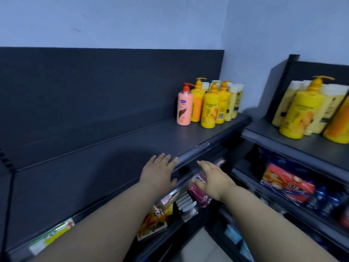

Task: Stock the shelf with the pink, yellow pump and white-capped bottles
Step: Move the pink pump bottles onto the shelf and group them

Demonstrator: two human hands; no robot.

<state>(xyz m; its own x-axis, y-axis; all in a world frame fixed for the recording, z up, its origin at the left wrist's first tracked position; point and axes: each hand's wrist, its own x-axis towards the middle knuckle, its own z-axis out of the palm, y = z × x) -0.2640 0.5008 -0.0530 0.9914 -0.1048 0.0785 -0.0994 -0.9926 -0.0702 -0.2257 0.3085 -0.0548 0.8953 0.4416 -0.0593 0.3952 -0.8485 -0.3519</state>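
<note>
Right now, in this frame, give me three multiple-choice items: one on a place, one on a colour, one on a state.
1. Where does the pink bottle stand in the group on the dark shelf?
A. left end
B. middle
C. right end

2. What colour is its pump?
A. yellow
B. red
C. white

3. What are the hands doing?
A. both hold bottles
B. one holds a bottle
C. both are open and hold nothing

Key: 1 A, the yellow pump bottles stand to its right; 2 B, the pump head is red; 3 C, left hand and right hand show spread fingers and no object.
</note>
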